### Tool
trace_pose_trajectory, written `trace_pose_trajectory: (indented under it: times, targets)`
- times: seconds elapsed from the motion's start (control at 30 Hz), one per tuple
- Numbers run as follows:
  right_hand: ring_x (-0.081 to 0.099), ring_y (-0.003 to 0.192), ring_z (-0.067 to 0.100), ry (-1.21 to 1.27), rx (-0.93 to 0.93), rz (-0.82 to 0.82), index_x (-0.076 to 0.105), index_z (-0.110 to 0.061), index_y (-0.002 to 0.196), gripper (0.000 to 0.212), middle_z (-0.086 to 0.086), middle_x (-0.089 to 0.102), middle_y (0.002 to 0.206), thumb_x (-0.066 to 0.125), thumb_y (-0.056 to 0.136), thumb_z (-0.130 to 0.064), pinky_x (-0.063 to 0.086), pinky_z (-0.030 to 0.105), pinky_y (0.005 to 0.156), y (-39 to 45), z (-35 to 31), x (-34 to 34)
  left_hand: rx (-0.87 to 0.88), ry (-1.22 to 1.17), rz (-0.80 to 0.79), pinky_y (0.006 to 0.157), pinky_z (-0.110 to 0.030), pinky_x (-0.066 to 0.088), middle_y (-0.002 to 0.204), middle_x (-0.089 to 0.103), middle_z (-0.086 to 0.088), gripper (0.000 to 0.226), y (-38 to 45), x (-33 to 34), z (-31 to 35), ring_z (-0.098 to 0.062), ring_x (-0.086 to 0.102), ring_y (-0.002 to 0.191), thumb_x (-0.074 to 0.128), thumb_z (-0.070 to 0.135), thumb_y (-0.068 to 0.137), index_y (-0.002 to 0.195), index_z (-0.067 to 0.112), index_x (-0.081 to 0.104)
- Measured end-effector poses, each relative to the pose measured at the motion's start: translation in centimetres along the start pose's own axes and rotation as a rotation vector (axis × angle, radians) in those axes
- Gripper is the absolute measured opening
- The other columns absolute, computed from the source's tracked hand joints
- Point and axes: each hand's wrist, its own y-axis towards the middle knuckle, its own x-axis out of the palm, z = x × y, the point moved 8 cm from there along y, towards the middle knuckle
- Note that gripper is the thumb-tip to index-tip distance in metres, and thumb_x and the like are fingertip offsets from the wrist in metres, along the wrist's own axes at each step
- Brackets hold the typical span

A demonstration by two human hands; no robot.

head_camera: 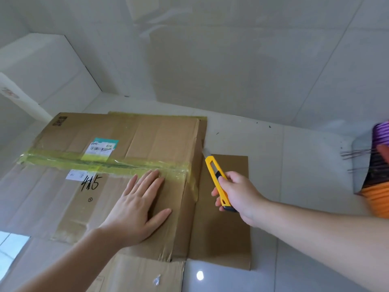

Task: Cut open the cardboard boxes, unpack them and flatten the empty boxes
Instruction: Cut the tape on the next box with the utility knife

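Both hands are in front of us over the cardboard. Our left hand (136, 204) lies flat, palm down, with straight, spread fingers pressing on the top of the cardboard box (117, 165), its fingertips reaching the strip of yellowish clear tape (101, 162) that runs across the closed flaps. Our right hand (237, 197) has its fingers curled round the yellow utility knife (216, 180), thumb on the black slider. The knife's short blade (205, 153) is out and points away from us, its tip right at the box's right side; whether it is already in the cardboard we cannot tell.

Nearest to us, a loose piece of cardboard (139, 272) lies on the floor (294, 165) at the bottom edge of the view. The box sits on pale glossy floor tiles, its top facing up. On the lid we see handwritten black numbers (89, 183) beside a small white sticker, and farther on a shipping label (101, 149) with a teal band and a barcode, partly under the tape. More tape wraps down the right side of the box.

Beneath our right hand and the knife, a flat sheet of cardboard (227, 228) lies on the floor, just beside the box.

Farther right, at the edge of the view, stands a blurred stack of orange and purple things (379, 175), too unclear to name. Beyond the box rises a white tiled wall (231, 60).
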Motion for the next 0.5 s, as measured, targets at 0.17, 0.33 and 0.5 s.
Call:
trace_pose_trajectory:
  times: [0.17, 0.33, 0.5]
  targets:
    - [0.062, 0.056, 0.013, 0.0, -0.029, 0.013, 0.052, -0.021, 0.111, 0.017, 0.006, 0.068, 0.083, 0.041, 0.101, -0.027, 0.052, 0.026, 0.051, 1.1, -1.1, 0.7, 0.017, 0.011, -0.026, 0.118, -0.034, 0.0, 0.155, 0.021, 0.004, 0.077, -0.4, 0.2, 1.4, -0.009, 0.004, 0.145, 0.028, 0.071, 0.087, 0.145, 0.021, 0.034]
    - [0.063, 0.059, 0.014, -0.029, -0.055, -0.02, 0.052, -0.022, 0.114, 0.018, 0.006, 0.068, 0.085, 0.042, 0.101, -0.028, 0.053, 0.026, 0.053, 1.7, -1.6, 0.6, -0.041, 0.033, -0.011, 0.116, -0.029, -0.009, 0.157, 0.009, 0.007, 0.076, -0.1, 0.6, 1.7, -0.002, -0.01, 0.142, 0.022, 0.07, 0.088, 0.148, 0.022, 0.025]
    - [0.066, 0.062, 0.015, -0.052, -0.046, -0.081, 0.053, -0.024, 0.113, 0.017, 0.003, 0.07, 0.084, 0.043, 0.1, -0.029, 0.055, 0.027, 0.057, 1.6, -1.1, 0.4, -0.063, 0.037, -0.005, 0.116, -0.027, -0.011, 0.158, 0.009, 0.007, 0.075, 0.0, 0.3, 1.6, 0.0, -0.01, 0.141, 0.018, 0.068, 0.089, 0.147, 0.021, 0.027]
